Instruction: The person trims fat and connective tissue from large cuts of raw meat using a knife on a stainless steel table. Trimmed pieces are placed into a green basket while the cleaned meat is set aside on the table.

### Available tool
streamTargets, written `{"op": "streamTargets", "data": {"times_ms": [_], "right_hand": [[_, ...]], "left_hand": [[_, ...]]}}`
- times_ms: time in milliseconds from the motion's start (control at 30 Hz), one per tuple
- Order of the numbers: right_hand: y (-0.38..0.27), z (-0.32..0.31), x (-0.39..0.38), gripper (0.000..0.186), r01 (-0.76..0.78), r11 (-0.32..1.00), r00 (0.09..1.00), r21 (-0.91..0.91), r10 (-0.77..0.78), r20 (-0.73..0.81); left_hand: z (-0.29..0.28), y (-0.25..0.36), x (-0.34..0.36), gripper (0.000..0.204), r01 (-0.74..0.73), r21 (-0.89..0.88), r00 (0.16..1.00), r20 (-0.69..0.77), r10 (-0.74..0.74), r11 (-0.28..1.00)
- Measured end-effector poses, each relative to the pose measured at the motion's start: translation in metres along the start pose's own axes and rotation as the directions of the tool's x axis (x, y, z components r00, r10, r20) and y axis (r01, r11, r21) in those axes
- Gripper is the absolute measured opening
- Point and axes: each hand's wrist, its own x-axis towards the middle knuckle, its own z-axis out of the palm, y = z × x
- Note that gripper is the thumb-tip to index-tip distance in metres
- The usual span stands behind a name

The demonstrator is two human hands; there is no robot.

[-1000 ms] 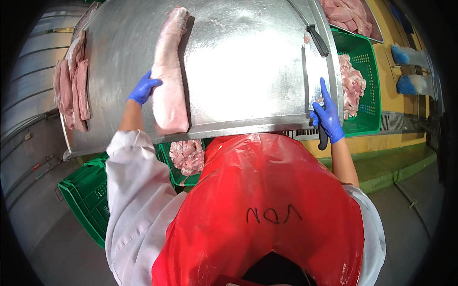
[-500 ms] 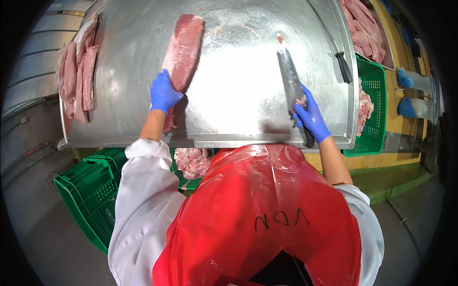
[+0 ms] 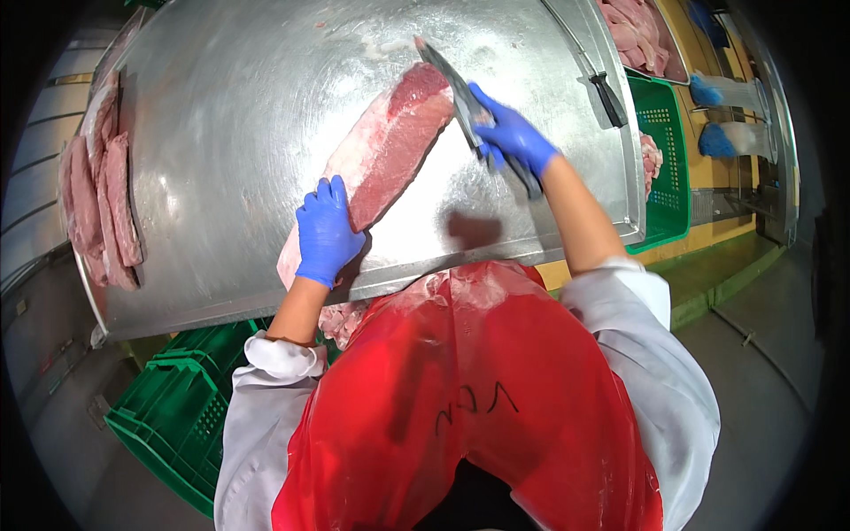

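Observation:
A long pork loin point(image 3: 390, 146) lies slantwise on the metal table, pale fat along one side and pink meat on the other. Its near end is in my left hand point(image 3: 328, 232), blue-gloved, with the fingers curled over the edge. My right hand point(image 3: 513, 140), gloved the same way, is closed round a knife point(image 3: 459, 93). The blade points far and to the left, alongside the loin's far end. Whether its edge touches the meat I cannot tell. A small meat scrap point(image 3: 420, 42) is at the knife's tip.
A sharpening steel point(image 3: 606, 99) lies at the table's point(image 3: 212, 177) right edge. Several meat strips point(image 3: 102, 195) rest along its left edge. A green crate point(image 3: 673, 168) with meat pieces and a tray of meat point(image 3: 633, 35) stand right; green crates point(image 3: 177, 398) sit below left.
The loin's far end has swung right, toward the knife. My right hand has brought the knife up and left to that end. The view has shifted and tilted.

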Motion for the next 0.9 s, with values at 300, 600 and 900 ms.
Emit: {"op": "streamTargets", "data": {"times_ms": [300, 600, 900], "right_hand": [[-0.007, 0.014, 0.002, 0.075, -0.009, 0.945, 0.999, 0.326, 0.022, -0.034], [-0.009, 0.027, -0.035, 0.077, -0.018, 0.957, 1.0, 0.29, 0.014, 0.019], [0.063, -0.113, -0.207, 0.078, 0.015, 0.985, 1.0, 0.171, -0.011, -0.028]], "left_hand": [[-0.001, 0.006, 0.009, 0.094, -0.16, 0.0, 0.987, -0.03, 0.159, 0.987], [-0.002, 0.003, 0.013, 0.09, -0.222, -0.003, 0.973, -0.066, 0.222, 0.975], [-0.064, 0.112, 0.081, 0.056, -0.23, -0.135, 0.957, -0.209, 0.199, 0.964]]}}
